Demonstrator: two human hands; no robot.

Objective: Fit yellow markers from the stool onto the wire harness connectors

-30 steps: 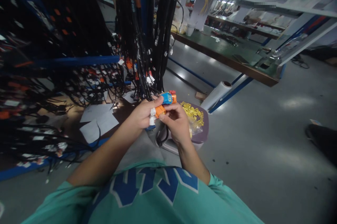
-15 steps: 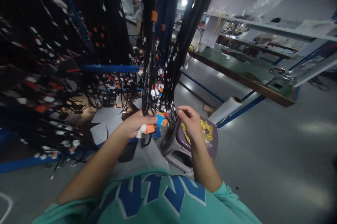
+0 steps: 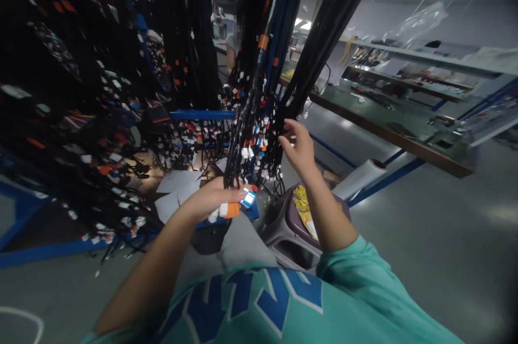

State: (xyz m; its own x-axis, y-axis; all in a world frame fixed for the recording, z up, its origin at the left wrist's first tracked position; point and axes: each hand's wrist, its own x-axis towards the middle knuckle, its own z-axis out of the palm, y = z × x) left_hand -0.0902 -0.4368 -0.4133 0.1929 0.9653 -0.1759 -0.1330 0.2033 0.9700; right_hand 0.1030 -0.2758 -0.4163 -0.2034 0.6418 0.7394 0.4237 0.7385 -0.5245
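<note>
My left hand (image 3: pixel 214 198) is closed around the lower end of a black wire harness (image 3: pixel 234 169). Blue, orange and white connectors stick out past the thumb, among them an orange connector (image 3: pixel 232 210) and a blue connector (image 3: pixel 248 198). Raised to the right, my right hand (image 3: pixel 298 147) has its fingers bent and apart, with nothing visible in them. It is nearest to a thick hanging bundle of black harnesses (image 3: pixel 319 47). More white and coloured connectors (image 3: pixel 259 144) hang between the two hands.
A purple-grey stool (image 3: pixel 279 244) carries small yellow parts (image 3: pixel 301 201). Many harnesses hang on a blue rack (image 3: pixel 202 115) at the left. A green-topped workbench (image 3: pixel 364 109) and a roll of clear film (image 3: pixel 364 177) are on the right. A person (image 3: pixel 231 47) is partly visible behind the bundles.
My right hand has risen from above the stool towards the hanging bundle, its fingers opening. My left hand still grips the harness end. The view has shifted slightly left.
</note>
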